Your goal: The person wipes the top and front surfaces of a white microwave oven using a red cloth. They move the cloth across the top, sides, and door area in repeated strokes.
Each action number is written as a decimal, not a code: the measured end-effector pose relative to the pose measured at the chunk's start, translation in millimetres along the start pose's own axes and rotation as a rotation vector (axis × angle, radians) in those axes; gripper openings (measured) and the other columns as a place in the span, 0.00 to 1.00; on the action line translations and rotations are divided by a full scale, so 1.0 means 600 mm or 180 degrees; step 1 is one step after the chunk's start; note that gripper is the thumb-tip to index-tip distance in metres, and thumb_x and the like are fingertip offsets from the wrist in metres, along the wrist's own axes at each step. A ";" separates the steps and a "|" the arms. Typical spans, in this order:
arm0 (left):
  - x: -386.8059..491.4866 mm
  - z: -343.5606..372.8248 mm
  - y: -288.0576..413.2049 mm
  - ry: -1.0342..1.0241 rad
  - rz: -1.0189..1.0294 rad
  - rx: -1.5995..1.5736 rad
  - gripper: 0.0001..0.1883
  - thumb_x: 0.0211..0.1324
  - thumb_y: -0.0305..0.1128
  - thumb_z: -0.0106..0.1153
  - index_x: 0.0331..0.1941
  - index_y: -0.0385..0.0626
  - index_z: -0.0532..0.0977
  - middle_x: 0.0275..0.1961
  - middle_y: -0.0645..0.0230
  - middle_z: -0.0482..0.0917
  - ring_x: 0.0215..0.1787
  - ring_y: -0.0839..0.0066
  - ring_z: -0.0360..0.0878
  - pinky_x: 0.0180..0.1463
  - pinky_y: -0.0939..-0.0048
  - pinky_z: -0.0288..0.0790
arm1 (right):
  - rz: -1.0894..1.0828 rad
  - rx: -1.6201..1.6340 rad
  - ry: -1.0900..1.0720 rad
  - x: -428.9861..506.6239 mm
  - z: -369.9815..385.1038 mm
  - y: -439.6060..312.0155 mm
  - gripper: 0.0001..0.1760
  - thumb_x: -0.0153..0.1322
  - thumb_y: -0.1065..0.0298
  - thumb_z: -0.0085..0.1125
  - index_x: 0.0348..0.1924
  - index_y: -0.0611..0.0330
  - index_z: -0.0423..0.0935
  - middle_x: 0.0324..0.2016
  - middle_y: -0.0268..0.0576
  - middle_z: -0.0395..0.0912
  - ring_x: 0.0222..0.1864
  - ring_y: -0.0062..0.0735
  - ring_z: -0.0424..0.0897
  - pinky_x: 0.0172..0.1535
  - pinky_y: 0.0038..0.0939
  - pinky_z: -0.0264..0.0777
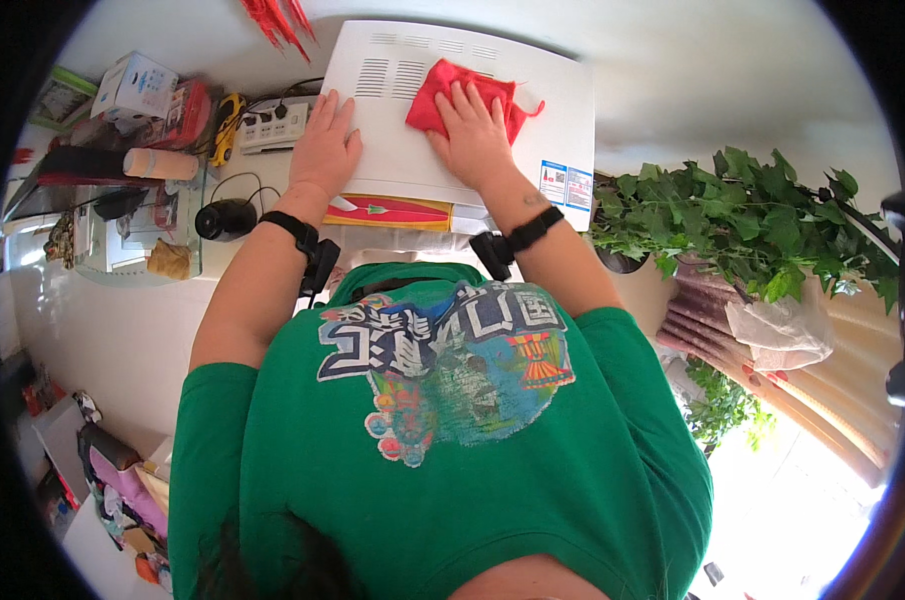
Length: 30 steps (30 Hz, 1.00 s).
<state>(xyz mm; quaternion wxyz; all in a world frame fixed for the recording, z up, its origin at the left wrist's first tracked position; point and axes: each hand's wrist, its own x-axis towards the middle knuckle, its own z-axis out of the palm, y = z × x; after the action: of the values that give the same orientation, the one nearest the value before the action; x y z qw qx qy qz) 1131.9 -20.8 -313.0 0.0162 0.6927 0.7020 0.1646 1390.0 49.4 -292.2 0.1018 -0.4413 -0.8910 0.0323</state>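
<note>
A red cloth lies bunched on top of a white appliance with vent slots, probably a microwave oven. My right hand presses down on the cloth with its fingers spread over it, right of the appliance's middle. A loose thread end sticks out at the cloth's right side. My left hand rests flat over the left edge of the appliance and holds nothing. The top's front right corner carries a blue and white label with writing. Each wrist wears a black strap with a small device.
Left of the appliance are a white power strip with plugs, a yellow toy car, a black rounded device with a cable, and a glass shelf. A leafy green plant crowds the right side, above a curtain.
</note>
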 end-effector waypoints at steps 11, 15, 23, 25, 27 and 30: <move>0.003 -0.003 -0.002 0.0021 0.0054 0.0074 0.28 0.68 0.39 0.52 0.70 0.45 0.70 0.79 0.53 0.63 0.82 0.56 0.58 0.79 0.59 0.61 | 0.0761 -0.0146 0.0183 -0.041 -0.014 0.137 0.38 0.76 0.45 0.54 0.74 0.57 0.65 0.77 0.54 0.58 0.80 0.52 0.54 0.77 0.64 0.44; 0.003 -0.003 0.001 0.0032 0.0057 -0.0023 0.28 0.68 0.39 0.52 0.70 0.45 0.70 0.79 0.53 0.63 0.81 0.56 0.58 0.79 0.59 0.61 | 0.0995 -0.0206 0.0165 -0.003 -0.009 0.132 0.38 0.77 0.46 0.52 0.75 0.60 0.64 0.77 0.56 0.57 0.79 0.56 0.55 0.76 0.66 0.46; -0.007 -0.003 -0.002 0.0209 -0.0047 -0.0062 0.27 0.67 0.40 0.53 0.68 0.47 0.73 0.77 0.55 0.65 0.81 0.57 0.59 0.76 0.58 0.65 | -0.0609 0.0155 -0.0147 -0.041 -0.016 -0.045 0.37 0.76 0.47 0.56 0.74 0.56 0.66 0.77 0.52 0.59 0.79 0.54 0.55 0.77 0.64 0.46; -0.005 -0.001 0.002 0.0207 -0.0043 -0.0074 0.27 0.67 0.40 0.53 0.68 0.47 0.73 0.77 0.55 0.66 0.81 0.57 0.59 0.76 0.58 0.65 | -0.0775 0.0076 -0.0113 0.012 -0.004 -0.031 0.37 0.77 0.45 0.53 0.74 0.55 0.67 0.76 0.51 0.61 0.79 0.51 0.55 0.77 0.64 0.46; -0.002 -0.003 0.003 0.0218 -0.0030 -0.0078 0.27 0.67 0.40 0.53 0.68 0.47 0.73 0.77 0.56 0.66 0.80 0.57 0.60 0.76 0.58 0.65 | -0.0578 0.0197 -0.0020 0.060 0.010 -0.021 0.36 0.77 0.47 0.54 0.75 0.55 0.65 0.77 0.51 0.59 0.79 0.51 0.55 0.77 0.63 0.46; -0.002 0.002 0.003 0.0359 -0.0010 -0.0150 0.27 0.66 0.39 0.54 0.67 0.44 0.73 0.76 0.54 0.67 0.80 0.56 0.60 0.76 0.57 0.65 | -0.0445 0.0200 0.0005 0.084 0.020 -0.037 0.36 0.77 0.47 0.55 0.74 0.56 0.66 0.77 0.52 0.58 0.79 0.53 0.55 0.77 0.64 0.46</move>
<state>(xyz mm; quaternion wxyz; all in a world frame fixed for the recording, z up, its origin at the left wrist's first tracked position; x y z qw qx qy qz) 1134.1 -21.5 -313.7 -0.0069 0.6807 0.6988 0.2198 1340.5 76.0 -293.2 0.1184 -0.3745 -0.9181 0.0527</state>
